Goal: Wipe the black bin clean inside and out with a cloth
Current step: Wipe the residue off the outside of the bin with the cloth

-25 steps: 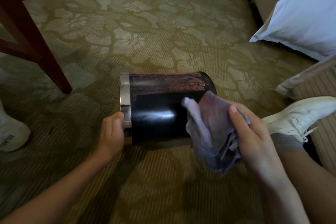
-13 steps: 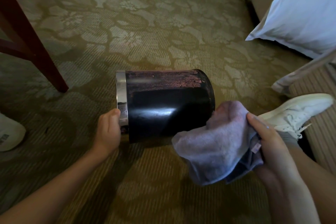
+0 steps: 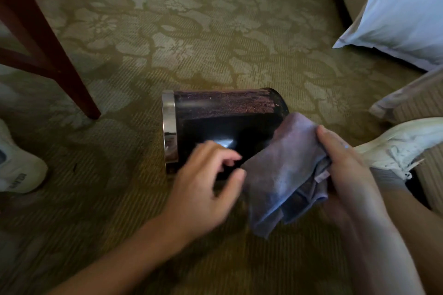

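The black bin lies on its side on the carpet, its silver rim facing left and its base to the right. A brownish dusty band runs along its upper side. My right hand grips a bunched grey-blue cloth that hangs in front of the bin's right end. My left hand is off the bin, fingers spread, reaching toward the cloth's left edge; it is blurred and I cannot tell whether the thumb touches the cloth.
Dark wooden furniture legs stand at the left. A white shoe sits at the far left, another white shoe on my foot at the right. A white pillow and the bed side fill the upper right.
My left hand has let go of the bin's rim and moved right toward the cloth. The right hand has lifted the cloth back up against the bin's right end.
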`<state>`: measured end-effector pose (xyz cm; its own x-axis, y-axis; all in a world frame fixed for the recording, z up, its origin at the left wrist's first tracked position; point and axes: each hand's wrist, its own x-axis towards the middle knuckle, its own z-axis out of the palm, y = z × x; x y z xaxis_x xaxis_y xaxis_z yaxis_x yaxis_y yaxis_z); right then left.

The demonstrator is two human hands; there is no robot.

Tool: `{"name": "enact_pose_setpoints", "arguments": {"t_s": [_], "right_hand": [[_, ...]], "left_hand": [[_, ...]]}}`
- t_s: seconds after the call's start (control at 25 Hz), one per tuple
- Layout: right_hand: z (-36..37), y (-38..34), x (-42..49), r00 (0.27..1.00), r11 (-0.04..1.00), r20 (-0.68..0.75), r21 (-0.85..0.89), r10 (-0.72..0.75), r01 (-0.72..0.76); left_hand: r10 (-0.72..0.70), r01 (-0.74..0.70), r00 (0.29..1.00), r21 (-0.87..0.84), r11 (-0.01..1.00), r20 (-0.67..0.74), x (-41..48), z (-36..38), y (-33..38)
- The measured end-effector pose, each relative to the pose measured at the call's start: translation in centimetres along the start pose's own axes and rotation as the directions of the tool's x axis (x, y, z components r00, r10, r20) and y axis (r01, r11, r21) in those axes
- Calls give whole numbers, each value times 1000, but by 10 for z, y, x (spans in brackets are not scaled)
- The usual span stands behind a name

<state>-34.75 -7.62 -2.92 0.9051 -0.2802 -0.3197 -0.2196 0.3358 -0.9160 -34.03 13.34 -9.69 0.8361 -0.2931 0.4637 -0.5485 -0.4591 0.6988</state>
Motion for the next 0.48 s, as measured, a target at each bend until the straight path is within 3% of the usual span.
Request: {"name": "enact_pose_setpoints", "arguments": {"t_s": [0.12, 0.32, 0.48], "right_hand": [[10, 2, -11, 990, 999, 136, -34, -29, 34], [7, -3, -25, 925, 996, 378, -65, -36, 66], [-4, -3, -24, 891, 995, 454, -71, -27, 66]], "left_hand": [[-33, 51, 992, -147, 988, 122, 12, 13, 48], [-119, 121, 993, -218, 968, 20, 25, 14, 55], [-261, 238, 965, -484, 842, 20, 28, 19, 43]]}}
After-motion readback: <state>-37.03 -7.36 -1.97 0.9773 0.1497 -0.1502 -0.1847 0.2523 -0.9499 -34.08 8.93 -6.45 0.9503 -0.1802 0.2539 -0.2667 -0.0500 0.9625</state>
